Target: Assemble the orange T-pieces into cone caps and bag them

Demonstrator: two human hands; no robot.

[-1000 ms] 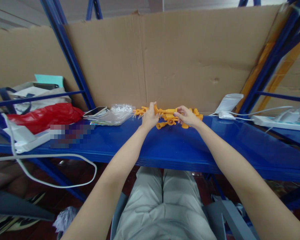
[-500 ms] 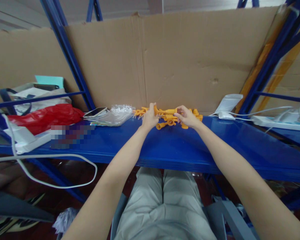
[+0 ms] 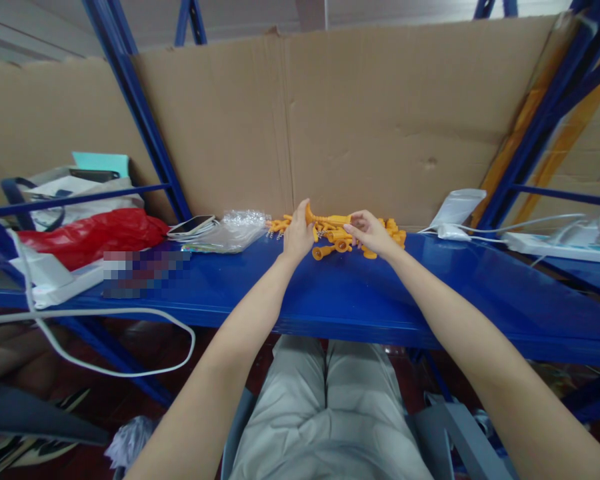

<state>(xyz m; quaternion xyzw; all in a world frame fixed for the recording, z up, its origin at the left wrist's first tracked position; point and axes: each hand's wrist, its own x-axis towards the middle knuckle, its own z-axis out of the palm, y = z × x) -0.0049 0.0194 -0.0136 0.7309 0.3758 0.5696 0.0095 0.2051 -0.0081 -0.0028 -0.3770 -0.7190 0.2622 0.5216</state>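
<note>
A heap of small orange plastic parts (image 3: pixel 341 241) lies at the back of the blue shelf (image 3: pixel 330 293), against the cardboard sheet. My left hand (image 3: pixel 297 235) and my right hand (image 3: pixel 369 232) both grip one long orange piece (image 3: pixel 330 219) held just above the heap, one hand at each end. The left fingers curl round its flared end. The right fingers pinch its other end. Both forearms reach out over the shelf's front edge.
Left of the heap lie a clear plastic bag (image 3: pixel 233 230), a phone (image 3: pixel 193 223), a red bag (image 3: pixel 90 233) and a white cable (image 3: pixel 105 313). At the right sit a white pouch (image 3: pixel 457 205) and a power strip (image 3: pixel 555 243). Blue rack posts (image 3: pixel 140 113) flank the shelf.
Both hands have lifted the long orange piece slightly and the left hand has tipped its end upward. The arms have stayed in place.
</note>
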